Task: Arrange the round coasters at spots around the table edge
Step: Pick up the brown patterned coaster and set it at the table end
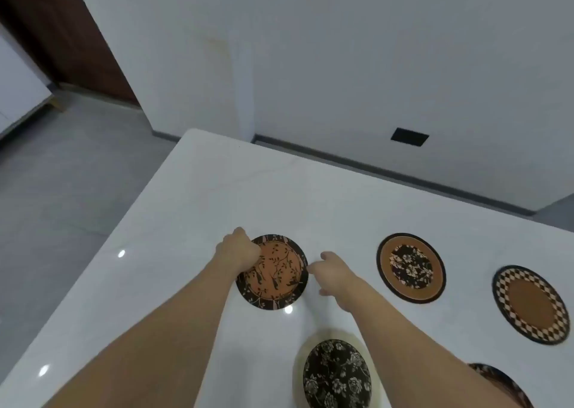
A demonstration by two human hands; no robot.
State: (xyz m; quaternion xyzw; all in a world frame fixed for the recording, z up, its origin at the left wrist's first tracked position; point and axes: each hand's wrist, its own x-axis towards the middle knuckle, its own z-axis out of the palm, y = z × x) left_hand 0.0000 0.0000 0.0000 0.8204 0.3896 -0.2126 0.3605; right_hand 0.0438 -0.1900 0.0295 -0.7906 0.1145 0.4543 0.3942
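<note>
Several round coasters lie on the white table. An orange coaster with dark branch print and a black rim sits near the middle. My left hand rests on its left edge with the fingers curled over it. My right hand pinches its right rim. To the right lie an orange coaster with a dark flower centre and a checker-rimmed brown coaster. Close to me sits a cream-rimmed black floral coaster. A further dark coaster shows partly behind my right forearm.
The table's left edge runs diagonally from the far corner toward me, with grey floor beyond it. A white wall with a black outlet plate stands behind the far edge. A brown door is at upper left.
</note>
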